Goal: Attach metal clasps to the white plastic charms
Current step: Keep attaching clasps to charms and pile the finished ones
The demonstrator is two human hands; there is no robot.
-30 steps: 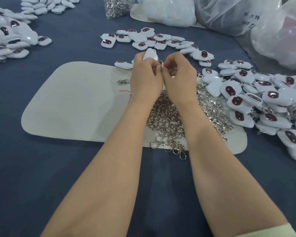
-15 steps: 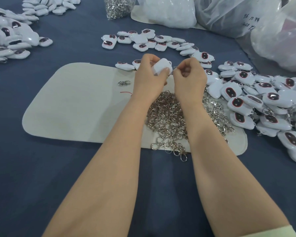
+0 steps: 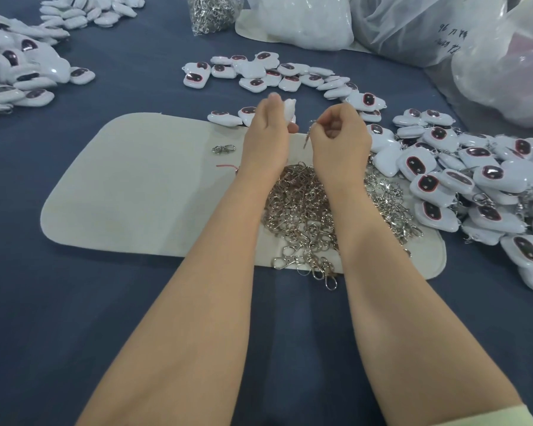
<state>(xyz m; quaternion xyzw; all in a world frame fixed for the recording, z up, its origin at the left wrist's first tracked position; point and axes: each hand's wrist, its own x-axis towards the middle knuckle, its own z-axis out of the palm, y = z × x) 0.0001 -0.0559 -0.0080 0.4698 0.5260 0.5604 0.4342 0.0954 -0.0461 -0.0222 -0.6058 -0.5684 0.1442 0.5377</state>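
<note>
My left hand (image 3: 266, 136) grips a white plastic charm (image 3: 290, 110), which shows past its fingers. My right hand (image 3: 340, 138) pinches a metal clasp (image 3: 309, 133) that hangs down from its fingertips, a short gap to the right of the charm. Both hands hover above a heap of loose silver clasps (image 3: 308, 216) on a pale felt mat (image 3: 130, 192). White charms with dark red-rimmed windows lie in a big pile at the right (image 3: 474, 182) and in a row behind the hands (image 3: 274, 75).
A single clasp (image 3: 223, 149) lies on the mat left of my hands. More charms are heaped at the far left (image 3: 19, 75). A clear bag of clasps (image 3: 213, 12) and several plastic bags (image 3: 490, 50) stand at the back on the blue cloth.
My hands, pressed together a second ago, have drawn apart. The left hand has turned the charm upward and the right hand now holds the clasp clear of it.
</note>
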